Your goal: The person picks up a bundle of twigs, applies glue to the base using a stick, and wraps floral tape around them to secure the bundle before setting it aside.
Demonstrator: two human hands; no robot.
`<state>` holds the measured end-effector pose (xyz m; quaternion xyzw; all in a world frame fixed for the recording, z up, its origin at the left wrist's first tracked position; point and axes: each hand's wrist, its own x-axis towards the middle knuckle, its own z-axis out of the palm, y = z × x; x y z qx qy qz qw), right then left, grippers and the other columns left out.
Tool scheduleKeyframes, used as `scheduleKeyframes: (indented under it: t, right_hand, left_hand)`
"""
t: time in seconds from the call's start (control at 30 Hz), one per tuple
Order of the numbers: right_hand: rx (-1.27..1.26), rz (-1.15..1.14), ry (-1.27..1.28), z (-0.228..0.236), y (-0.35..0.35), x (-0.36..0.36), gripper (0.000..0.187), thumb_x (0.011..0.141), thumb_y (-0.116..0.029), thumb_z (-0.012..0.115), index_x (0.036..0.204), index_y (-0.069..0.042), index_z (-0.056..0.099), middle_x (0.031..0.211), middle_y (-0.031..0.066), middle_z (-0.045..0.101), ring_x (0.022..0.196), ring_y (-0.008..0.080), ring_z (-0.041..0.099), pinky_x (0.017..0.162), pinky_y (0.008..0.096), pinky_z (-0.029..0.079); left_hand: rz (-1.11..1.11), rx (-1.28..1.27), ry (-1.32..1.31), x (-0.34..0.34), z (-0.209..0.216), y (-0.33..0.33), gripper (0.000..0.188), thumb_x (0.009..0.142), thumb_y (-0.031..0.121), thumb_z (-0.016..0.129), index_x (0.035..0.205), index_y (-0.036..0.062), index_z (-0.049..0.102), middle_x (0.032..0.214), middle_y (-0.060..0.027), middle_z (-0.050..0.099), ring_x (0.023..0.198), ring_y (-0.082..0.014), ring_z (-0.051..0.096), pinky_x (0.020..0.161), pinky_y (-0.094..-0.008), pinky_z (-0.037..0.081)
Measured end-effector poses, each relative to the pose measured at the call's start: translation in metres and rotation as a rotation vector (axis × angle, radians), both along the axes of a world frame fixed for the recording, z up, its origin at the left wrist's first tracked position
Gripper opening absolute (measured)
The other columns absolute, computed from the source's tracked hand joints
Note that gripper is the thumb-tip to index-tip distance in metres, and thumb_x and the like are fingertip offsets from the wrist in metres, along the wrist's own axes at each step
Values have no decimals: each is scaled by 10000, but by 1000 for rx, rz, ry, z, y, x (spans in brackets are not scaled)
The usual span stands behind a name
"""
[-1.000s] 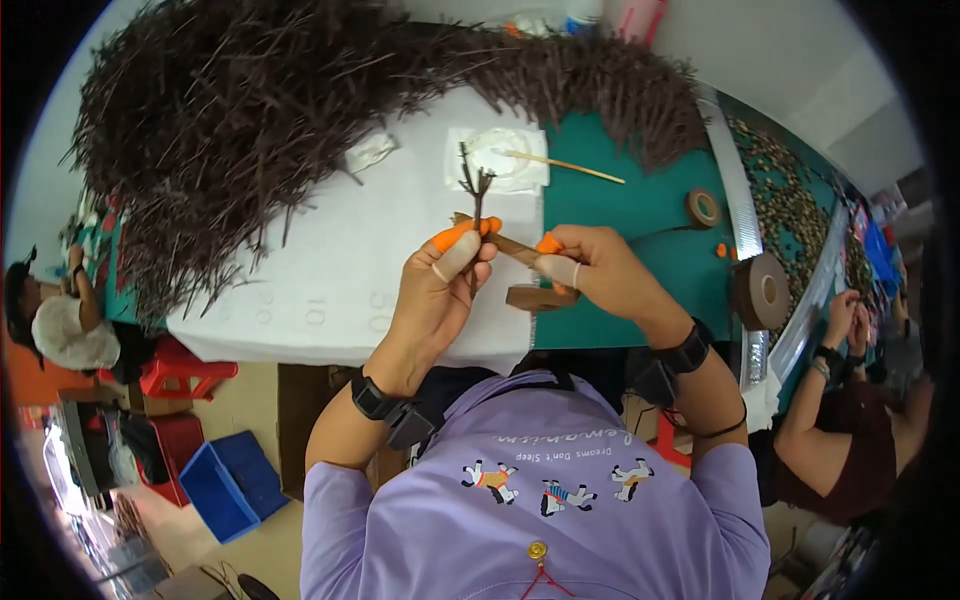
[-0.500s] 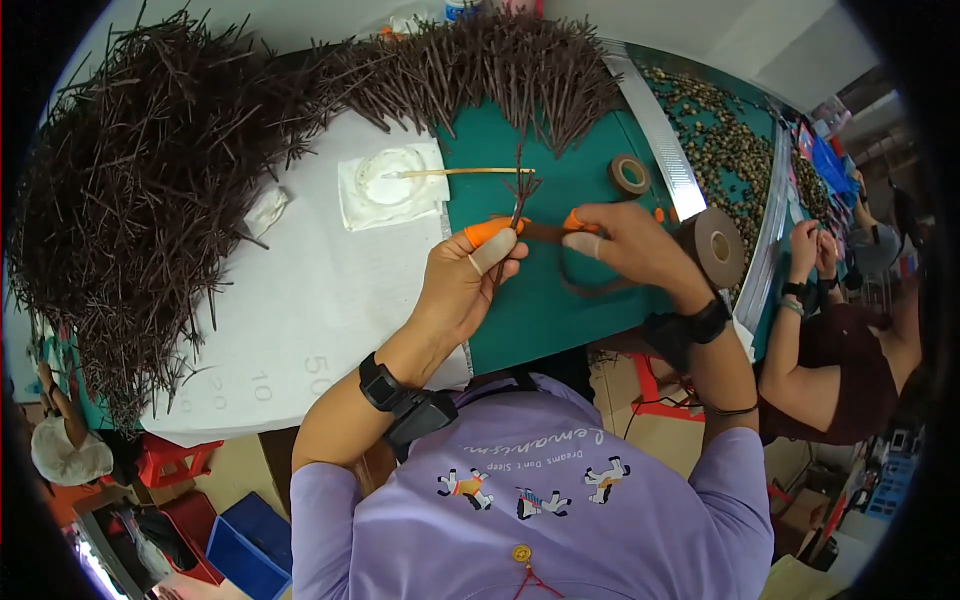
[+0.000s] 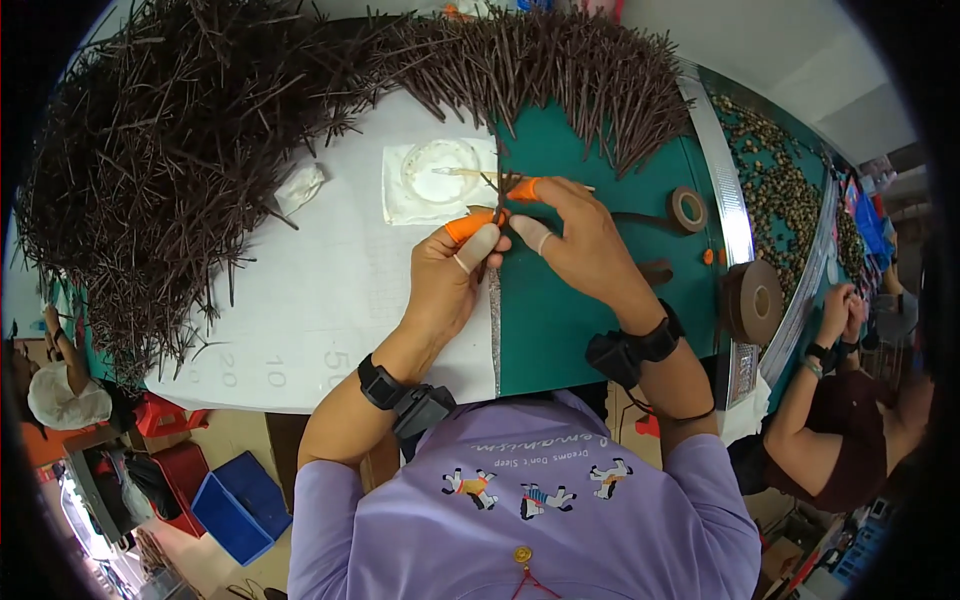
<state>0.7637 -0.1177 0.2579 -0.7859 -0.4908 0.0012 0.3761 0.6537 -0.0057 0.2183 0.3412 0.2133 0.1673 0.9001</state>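
A thin brown branched twig (image 3: 498,205) stands roughly upright in my left hand (image 3: 452,262). Its thumb and index finger pinch the stem, both wearing finger cots, one pale and one orange. My right hand (image 3: 575,235) comes in from the other side, its orange-covered index finger and pale-covered thumb closed about the twig just above the left fingertips. A small brown flap, apparently tape, sticks out beside the left index finger. Brown tape (image 3: 640,217) runs from a small roll (image 3: 687,210) toward the right hand, which hides its other end.
Brown twigs (image 3: 170,180) are heaped at the left and along the back (image 3: 540,70). A white dish (image 3: 440,170) with a thin stick lies behind my hands. A large brown tape roll (image 3: 754,302) stands at the right, before a metal-edged tray of small beads (image 3: 765,160). Another person (image 3: 840,420) sits there.
My right hand has moved in from the right, where tape stretched between the hands, and now meets the twig. The view has shifted, so the table things appear farther right.
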Motion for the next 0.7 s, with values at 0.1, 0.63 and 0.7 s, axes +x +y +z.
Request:
scheduleKeyframes:
  t: [0.1,0.63,0.7]
  right_hand:
    - [-7,82,443,-4,2,4,196,763,-103,590,908,25,560,822,80,575,769,156,534,690,272,415]
    - [-18,137,673,-18,-7,21,188,771,-140,607,867,17,573,776,23,570,741,90,500,679,237,404]
    - [-42,112,676,-16,-7,22,186,771,-142,608,860,17,572,766,19,564,734,87,494,673,234,402]
  left_hand:
    - [-48,35,5,-1,-3,1,173,806,18,558,973,-20,582,886,-74,598,714,-104,560,602,-191,458]
    - [-80,68,31,10,6,6,186,806,19,558,988,-20,575,861,-84,606,730,-109,565,621,-191,461]
    - [-83,71,40,10,7,6,183,807,20,557,985,-20,575,862,-83,606,732,-109,565,622,-191,461]
